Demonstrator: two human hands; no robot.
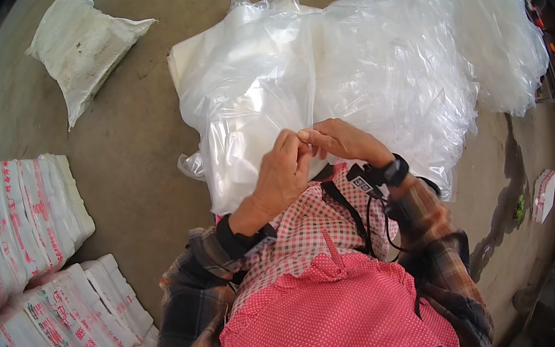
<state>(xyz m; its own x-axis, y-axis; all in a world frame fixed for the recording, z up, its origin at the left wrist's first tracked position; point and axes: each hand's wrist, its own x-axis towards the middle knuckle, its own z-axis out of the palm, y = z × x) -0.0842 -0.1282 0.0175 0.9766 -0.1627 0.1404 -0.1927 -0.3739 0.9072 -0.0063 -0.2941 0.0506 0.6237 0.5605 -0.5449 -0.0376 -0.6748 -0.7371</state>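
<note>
In front of my body my left hand (284, 170) and my right hand (345, 141) meet, their fingertips bent and pressed together. Whatever is pinched between them, if anything, is too small or hidden to make out. Just beyond them lies a stack of clear plastic sheets or bags (251, 85), glossy and wrinkled, with its near edge close to my left hand. A second pile of crumpled clear plastic (383, 66) spreads to the right, next to my right hand.
Bundles wrapped in white with red print (21, 216) are stacked at the left, with more bundles (79, 329) nearer me. A white sack (82, 48) lies on the concrete floor at the far left. At the right are a small white packet (544, 195) and a dark stain (503, 213).
</note>
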